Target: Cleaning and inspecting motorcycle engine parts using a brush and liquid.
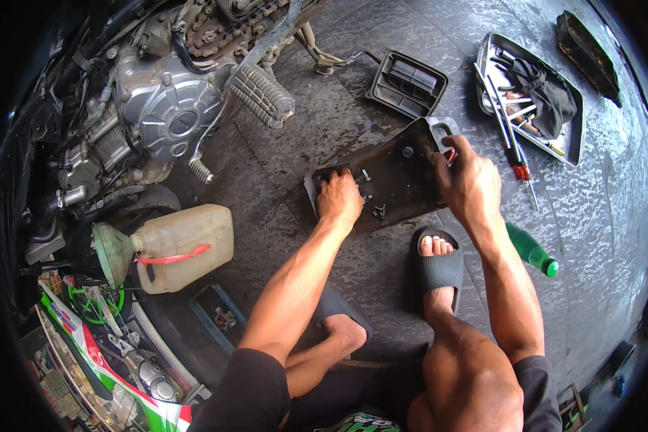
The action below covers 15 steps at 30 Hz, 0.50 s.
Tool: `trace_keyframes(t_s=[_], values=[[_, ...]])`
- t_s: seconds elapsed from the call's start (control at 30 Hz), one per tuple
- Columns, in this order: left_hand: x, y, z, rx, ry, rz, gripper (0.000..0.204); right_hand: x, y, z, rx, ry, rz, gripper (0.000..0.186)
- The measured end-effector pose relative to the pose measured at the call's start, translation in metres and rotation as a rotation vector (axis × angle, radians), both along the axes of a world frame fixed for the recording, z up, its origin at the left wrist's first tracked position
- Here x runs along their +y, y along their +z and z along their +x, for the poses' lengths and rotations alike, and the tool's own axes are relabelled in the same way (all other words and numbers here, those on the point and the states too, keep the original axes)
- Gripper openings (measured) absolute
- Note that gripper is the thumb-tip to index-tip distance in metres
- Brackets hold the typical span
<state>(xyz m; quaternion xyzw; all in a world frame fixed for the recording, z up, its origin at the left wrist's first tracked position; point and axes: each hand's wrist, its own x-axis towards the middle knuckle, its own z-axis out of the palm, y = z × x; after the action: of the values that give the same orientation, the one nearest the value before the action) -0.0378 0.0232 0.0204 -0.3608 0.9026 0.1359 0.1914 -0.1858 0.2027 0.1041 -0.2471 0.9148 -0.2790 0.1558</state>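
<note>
A shallow dark tray [403,180], which looks like a cut-down jerrycan with a pale grey handle, lies on the floor in front of me. My left hand [340,196] reaches into its left end, fingers bent down and together; whatever is under the fingertips is hidden. Beside those fingers lie a bolt [365,175] and several small screws [379,212]. Another round metal piece [407,151] sits toward the tray's far right. My right hand [471,173] is closed at the handle end, thumb and fingers around it, with a bit of red showing there.
A motorcycle engine [169,108] with its footpeg [263,97] stands at left. Below it lies a jerrycan [187,245] with a green funnel [113,253]. A black housing [409,83], a tool-filled tray [572,147], a screwdriver [522,173] and a green bottle [531,250] are around the right.
</note>
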Motion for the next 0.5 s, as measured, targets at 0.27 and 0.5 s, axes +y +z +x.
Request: trace_keyframes(t_s=[0.27, 0.5], values=[[-0.005, 0.061, 0.023, 0.236, 0.228, 0.259, 0.024, -0.046, -0.060, 0.032, -0.257, 0.650, 0.264, 0.041], [-0.036, 0.057, 0.065, 0.708, 0.343, 0.341, 0.018, -0.086, -0.108, 0.044, -0.116, 0.868, 0.192, 0.048]])
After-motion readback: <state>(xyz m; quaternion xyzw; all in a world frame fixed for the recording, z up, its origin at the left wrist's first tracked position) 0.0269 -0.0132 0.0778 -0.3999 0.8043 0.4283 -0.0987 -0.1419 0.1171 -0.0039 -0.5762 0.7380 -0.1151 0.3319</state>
